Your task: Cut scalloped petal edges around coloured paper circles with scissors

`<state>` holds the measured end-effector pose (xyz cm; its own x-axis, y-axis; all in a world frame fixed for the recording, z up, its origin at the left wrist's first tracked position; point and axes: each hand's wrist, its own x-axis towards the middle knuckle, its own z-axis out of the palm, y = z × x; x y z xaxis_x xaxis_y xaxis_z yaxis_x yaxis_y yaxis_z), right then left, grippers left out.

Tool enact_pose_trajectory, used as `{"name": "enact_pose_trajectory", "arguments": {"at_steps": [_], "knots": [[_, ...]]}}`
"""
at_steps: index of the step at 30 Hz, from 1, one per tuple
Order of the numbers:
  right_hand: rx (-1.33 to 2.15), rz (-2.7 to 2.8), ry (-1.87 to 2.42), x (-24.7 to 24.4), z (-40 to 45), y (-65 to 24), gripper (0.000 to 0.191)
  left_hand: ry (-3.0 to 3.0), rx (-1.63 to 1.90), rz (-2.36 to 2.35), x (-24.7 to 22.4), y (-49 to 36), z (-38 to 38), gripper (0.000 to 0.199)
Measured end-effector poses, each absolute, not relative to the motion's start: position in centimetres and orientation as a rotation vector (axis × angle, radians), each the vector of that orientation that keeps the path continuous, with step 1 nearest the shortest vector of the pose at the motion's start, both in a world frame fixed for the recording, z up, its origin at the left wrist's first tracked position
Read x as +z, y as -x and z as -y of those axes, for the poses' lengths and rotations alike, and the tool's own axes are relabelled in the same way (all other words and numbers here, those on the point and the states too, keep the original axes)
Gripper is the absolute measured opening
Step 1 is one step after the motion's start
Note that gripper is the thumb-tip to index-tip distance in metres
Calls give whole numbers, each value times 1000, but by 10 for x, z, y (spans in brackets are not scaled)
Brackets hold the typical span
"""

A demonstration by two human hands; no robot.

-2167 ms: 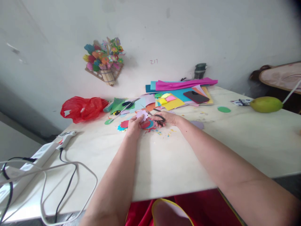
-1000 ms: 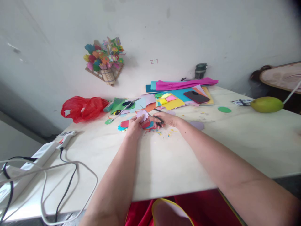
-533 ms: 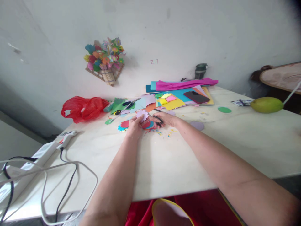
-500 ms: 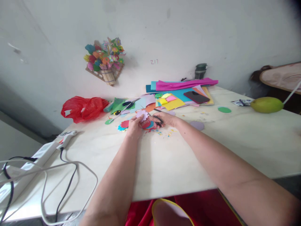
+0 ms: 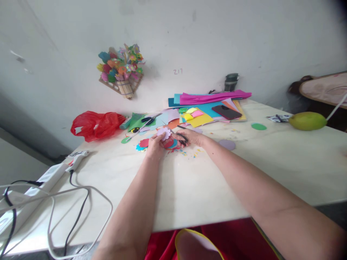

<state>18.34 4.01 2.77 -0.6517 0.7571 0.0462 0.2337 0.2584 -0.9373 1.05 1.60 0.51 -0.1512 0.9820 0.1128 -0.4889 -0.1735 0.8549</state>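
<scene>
A pale lilac paper flower (image 5: 163, 133) with a scalloped edge is pinched in my left hand (image 5: 156, 144). My right hand (image 5: 189, 137) is closed round the black handles of a pair of scissors (image 5: 182, 138), whose blades point left toward the flower's edge. Whether the blades touch the paper is too small to tell. On the table beneath my hands lie red paper pieces (image 5: 144, 143) and blue paper pieces (image 5: 141, 147), partly hidden by my fingers. Tiny coloured paper snippets (image 5: 184, 153) are scattered just in front of them.
Behind my hands lie coloured sheets (image 5: 206, 119), a phone (image 5: 227, 112) and second scissors (image 5: 149, 119). A red plastic bag (image 5: 97, 125) sits at the left, above a power strip (image 5: 51, 175) with loose cables. At the right are a green paper circle (image 5: 258, 126) and a yellow-green fruit (image 5: 307, 120).
Almost nothing differs. Both hands keep their places, with the lilac flower and the scissors held as before; any shift of the flower is very slight.
</scene>
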Motion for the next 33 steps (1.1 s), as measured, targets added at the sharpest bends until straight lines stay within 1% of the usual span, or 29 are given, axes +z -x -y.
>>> {"name": "enact_pose_trajectory", "arguments": {"at_steps": [15, 23, 33], "knots": [[1422, 2054, 854, 26, -43, -184, 41, -833, 1628, -806, 7, -12, -15, 19], [1380, 2067, 879, 33, -36, -183, 35, -841, 1622, -804, 6, -11, -16, 18], [1371, 2053, 854, 30, -39, -182, 35, -802, 1625, -807, 9, -12, -14, 19]]}}
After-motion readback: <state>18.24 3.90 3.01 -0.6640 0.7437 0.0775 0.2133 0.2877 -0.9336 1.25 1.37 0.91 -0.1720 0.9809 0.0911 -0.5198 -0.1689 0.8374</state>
